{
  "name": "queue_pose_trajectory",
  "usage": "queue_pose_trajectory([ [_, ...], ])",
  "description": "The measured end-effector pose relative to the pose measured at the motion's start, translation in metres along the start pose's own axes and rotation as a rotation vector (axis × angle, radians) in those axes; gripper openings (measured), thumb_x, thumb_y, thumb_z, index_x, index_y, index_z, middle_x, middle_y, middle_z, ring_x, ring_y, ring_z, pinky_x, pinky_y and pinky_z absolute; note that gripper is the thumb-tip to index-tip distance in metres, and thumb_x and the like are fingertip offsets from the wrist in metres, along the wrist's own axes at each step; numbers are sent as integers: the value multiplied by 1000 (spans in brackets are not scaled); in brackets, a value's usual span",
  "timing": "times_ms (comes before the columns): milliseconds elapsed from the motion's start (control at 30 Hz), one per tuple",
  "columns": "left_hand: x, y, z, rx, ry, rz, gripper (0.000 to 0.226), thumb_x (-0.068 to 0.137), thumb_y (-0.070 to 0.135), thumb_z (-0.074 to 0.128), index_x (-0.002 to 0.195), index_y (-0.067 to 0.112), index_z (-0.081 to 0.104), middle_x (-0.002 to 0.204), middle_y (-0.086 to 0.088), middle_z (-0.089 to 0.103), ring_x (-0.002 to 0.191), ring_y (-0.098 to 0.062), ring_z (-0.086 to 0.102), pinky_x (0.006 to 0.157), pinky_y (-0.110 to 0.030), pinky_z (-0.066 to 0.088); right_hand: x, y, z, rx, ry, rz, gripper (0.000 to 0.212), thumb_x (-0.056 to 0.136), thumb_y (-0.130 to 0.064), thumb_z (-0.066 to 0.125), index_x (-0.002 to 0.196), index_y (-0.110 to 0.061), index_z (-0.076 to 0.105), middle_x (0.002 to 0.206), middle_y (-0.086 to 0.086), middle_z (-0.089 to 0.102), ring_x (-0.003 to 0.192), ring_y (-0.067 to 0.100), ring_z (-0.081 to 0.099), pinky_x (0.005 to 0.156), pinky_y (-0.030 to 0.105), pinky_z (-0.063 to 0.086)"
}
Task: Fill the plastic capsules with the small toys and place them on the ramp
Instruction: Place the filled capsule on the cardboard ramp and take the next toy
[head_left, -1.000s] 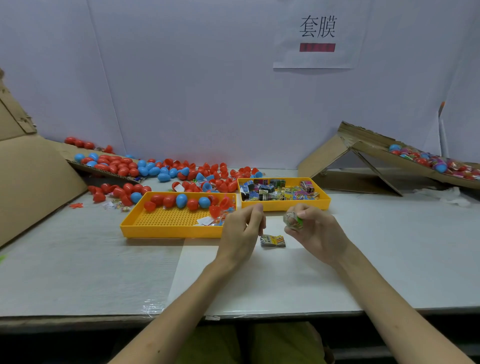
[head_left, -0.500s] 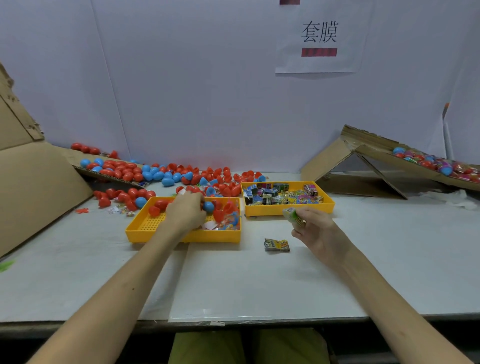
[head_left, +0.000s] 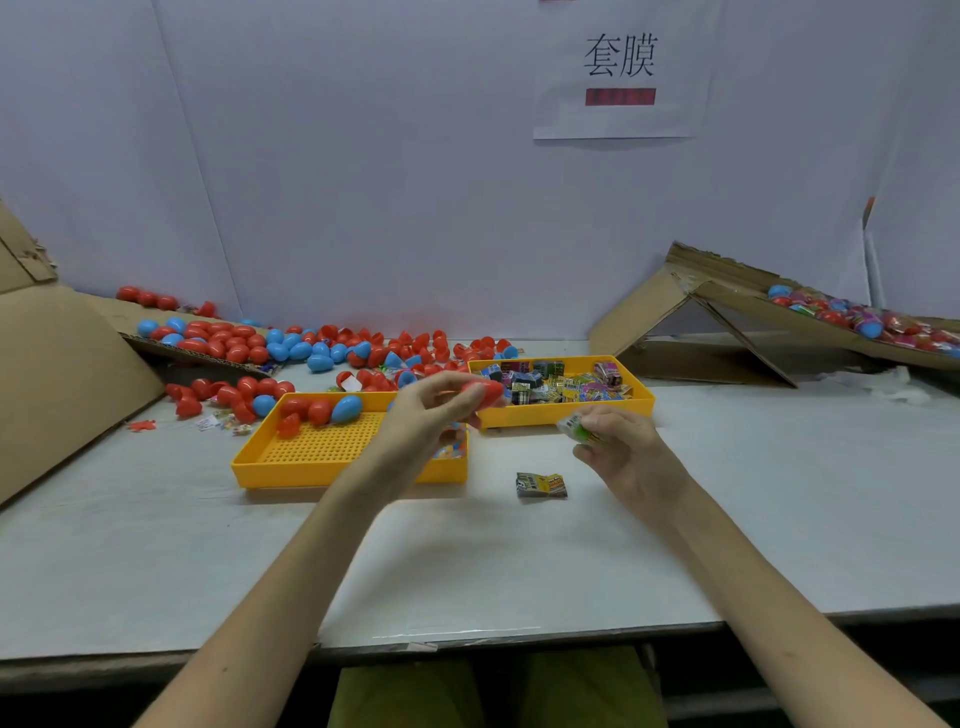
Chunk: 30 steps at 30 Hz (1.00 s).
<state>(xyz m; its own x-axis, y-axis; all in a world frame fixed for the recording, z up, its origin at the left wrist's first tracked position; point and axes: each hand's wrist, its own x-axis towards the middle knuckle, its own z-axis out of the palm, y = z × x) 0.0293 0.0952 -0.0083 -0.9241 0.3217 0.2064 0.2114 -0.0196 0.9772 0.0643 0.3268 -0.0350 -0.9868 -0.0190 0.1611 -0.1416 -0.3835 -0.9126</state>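
Now L hand (head_left: 431, 410) grips red capsule (head_left: 485, 392); R hand (head_left: 626, 449) pinches wrapped toy (head_left: 576, 430).

Bright, even light with soft shadows; the left hand (head_left: 426, 415) is motion-blurred, and edges bow from wide-angle distortion.

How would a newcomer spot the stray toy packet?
Find the right-hand yellow tray, full of toy packets. Nearer the person, on the white table, lies one small yellow-and-black packet. Unlike the rest, it lies alone in front of the trays.
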Motion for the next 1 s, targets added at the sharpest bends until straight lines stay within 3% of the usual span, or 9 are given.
queue_pose_trajectory([
  [100, -6, -12, 23, 25, -41, 36, 30, 82, 45, 63, 102, 25, 72, 88, 9, 74, 75, -1, 65, 63, -16, 51, 1, 0, 2, 4, 72, 1, 11, 72, -17, 70, 61, -17, 69, 75, 8, 45, 68, 14, 44, 62, 24, 40],
  [167, -7, -19, 33, 15, -32, 51, 29, 82, 46, 63, 101, 27, 73, 83, 13, 72, 74, -1, 65, 64, -17, 52, 1, 0, 3, -48, 97, -18, 15, 76, -17, 69, 61, -17, 72, 69, 4, 45, 61, 11, 41, 61, 24, 37],
  [300, -11, -23, 38, -37, -18, 91, 25, 83, 42, 65, 102, 29, 73, 86, 8, 74, 77, -7, 68, 68, -20, 54, -1, 0, 4, -138, 89, -46, 22, 82, -18, 68, 61, -19, 74, 57, -6, 47, 55, 8, 40, 58, 22, 38],
  [567, -17, -30, 43, -27, 59, 66, 24, 81, 48, 63, 98, 33, 72, 88, 9, 77, 83, -13, 74, 71, -21, 58, 0, 6, 2, -287, -100, -57, 16, 79, -27, 70, 78, -14, 77, 60, -5, 52, 59, 10, 42, 59, 22, 40],
  [667, -18, -29, 44, -67, 47, 28, 36, 81, 47, 63, 107, 24, 73, 92, 3, 78, 87, -17, 75, 74, -22, 58, 1, 8, -1, -308, -110, -67, 17, 78, -27, 71, 82, -12, 78, 63, -3, 54, 61, 12, 42, 59, 23, 40],
  [833, -21, -27, 43, -202, -45, -47, 36, 84, 40, 67, 111, 17, 73, 103, -8, 77, 97, -23, 74, 79, -23, 57, 1, 9, -2, -317, -138, -77, 11, 72, -22, 75, 80, -15, 79, 71, 2, 65, 64, 13, 48, 59, 22, 43],
  [1000, -21, -27, 42, -273, -83, -70, 29, 82, 35, 69, 104, 18, 77, 98, -6, 76, 93, -20, 73, 79, -24, 57, 1, 9, -2, -359, -152, -93, 7, 68, -19, 77, 74, -16, 75, 71, 2, 65, 66, 12, 52, 61, 25, 42],
])
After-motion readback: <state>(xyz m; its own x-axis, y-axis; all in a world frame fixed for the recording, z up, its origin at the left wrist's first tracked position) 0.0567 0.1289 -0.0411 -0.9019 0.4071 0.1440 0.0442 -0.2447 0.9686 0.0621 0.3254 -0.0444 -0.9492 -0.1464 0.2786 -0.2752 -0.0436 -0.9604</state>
